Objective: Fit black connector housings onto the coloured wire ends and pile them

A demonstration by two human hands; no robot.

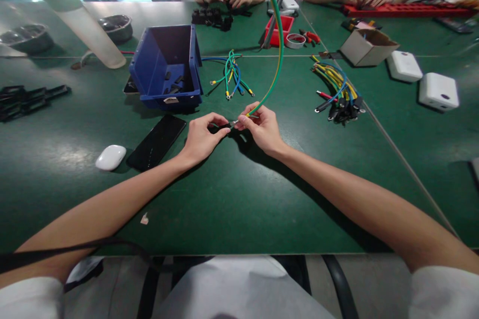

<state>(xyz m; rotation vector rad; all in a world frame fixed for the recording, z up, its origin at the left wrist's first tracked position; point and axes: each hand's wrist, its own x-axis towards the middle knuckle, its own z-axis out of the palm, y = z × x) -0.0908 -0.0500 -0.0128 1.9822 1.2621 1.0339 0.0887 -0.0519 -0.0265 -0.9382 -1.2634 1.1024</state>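
Between thumb and fingers, my right hand (262,127) pinches the lower end of a green-and-yellow wire (279,55), which arcs up high above the table. A metal lug shows at that end, between the two hands. My left hand (206,135) is closed on a small black piece (226,125), perhaps a sleeve or cap, that meets the lug; whether it is around the lug I cannot tell. Behind my hands lies a loose bunch of short green and blue wires (232,77) with lugs. On the right is a bundle of wires (339,79) with black-covered ends.
A blue bin (166,70) with small black pieces stands behind my left hand. Nearer are a phone (157,142) and a white case (111,157). To the right stand a cardboard box (368,47) and white boxes (438,91). Two people work across the table (239,209).
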